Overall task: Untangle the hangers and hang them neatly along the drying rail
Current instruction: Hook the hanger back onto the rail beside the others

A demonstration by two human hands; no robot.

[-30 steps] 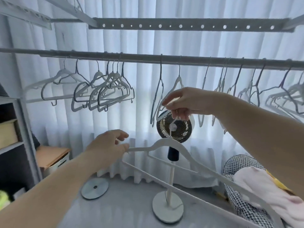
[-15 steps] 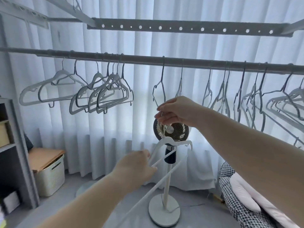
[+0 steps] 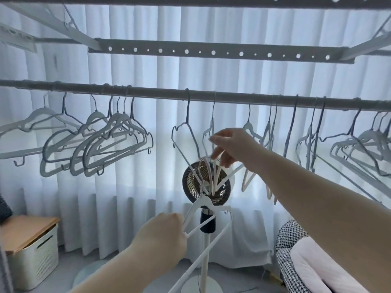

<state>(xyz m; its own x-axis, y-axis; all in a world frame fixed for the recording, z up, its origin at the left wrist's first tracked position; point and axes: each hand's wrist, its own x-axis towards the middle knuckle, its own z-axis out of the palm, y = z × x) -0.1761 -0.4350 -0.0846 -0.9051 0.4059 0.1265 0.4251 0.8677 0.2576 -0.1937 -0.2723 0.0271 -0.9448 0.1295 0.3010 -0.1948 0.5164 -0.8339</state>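
A grey drying rail (image 3: pixel 232 96) runs across the view with several hangers hooked on it. A tidy bunch of white hangers (image 3: pixel 110 144) hangs at the left, and a crowded, crossed group (image 3: pixel 359 149) hangs at the right. My right hand (image 3: pixel 229 144) pinches the hook of a white hanger (image 3: pixel 203 205) below the rail's middle, beside two hanging ones (image 3: pixel 188 132). My left hand (image 3: pixel 164 235) grips that hanger's lower bars, and it is tilted edge-on toward me.
A standing fan (image 3: pixel 206 182) is right behind the held hanger, its pole and round base (image 3: pixel 203 286) below. A lidded basket (image 3: pixel 31 250) sits at lower left. A checked cushion (image 3: pixel 296 256) lies at lower right. A perforated bar (image 3: pixel 211 51) runs above the rail.
The held hanger has swung from side-on to edge-on and come up nearer the rail. My left hand moved right and closed on its lower bars. My view tilted upward.
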